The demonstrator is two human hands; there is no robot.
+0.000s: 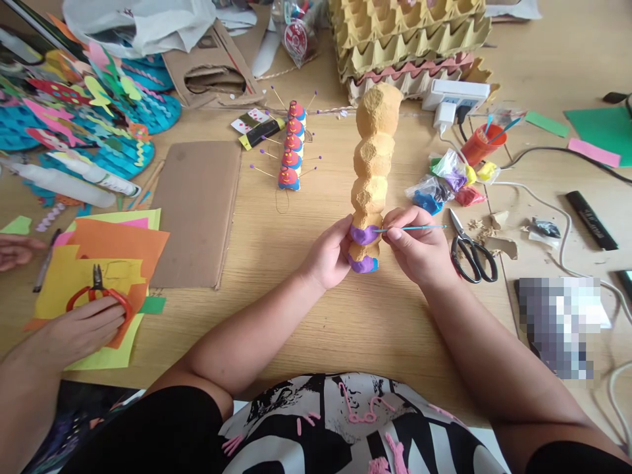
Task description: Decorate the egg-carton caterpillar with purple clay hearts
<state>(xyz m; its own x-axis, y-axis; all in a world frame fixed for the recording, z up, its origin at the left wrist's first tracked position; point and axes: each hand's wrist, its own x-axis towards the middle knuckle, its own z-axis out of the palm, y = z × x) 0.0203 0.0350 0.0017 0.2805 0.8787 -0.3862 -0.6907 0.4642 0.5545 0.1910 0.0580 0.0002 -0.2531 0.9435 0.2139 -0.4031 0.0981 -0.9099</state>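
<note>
An orange-yellow bumpy strip of egg-carton cups stands out lengthwise in front of me, purple on its two nearest cups, with a bit of blue at the near end. My left hand grips its left side near that end. Pinched in my right hand is a thin light-blue stick, its tip touching the purple patch on the second cup. Farther left lies a smaller strip of red and blue cups with faces and purple-tipped sticks poking out.
Black-handled scissors, small colourful bags and an orange cup are on the right. Egg trays are stacked behind. Brown cardboard lies left, beside coloured paper and another person's hand holding red-handled cutters.
</note>
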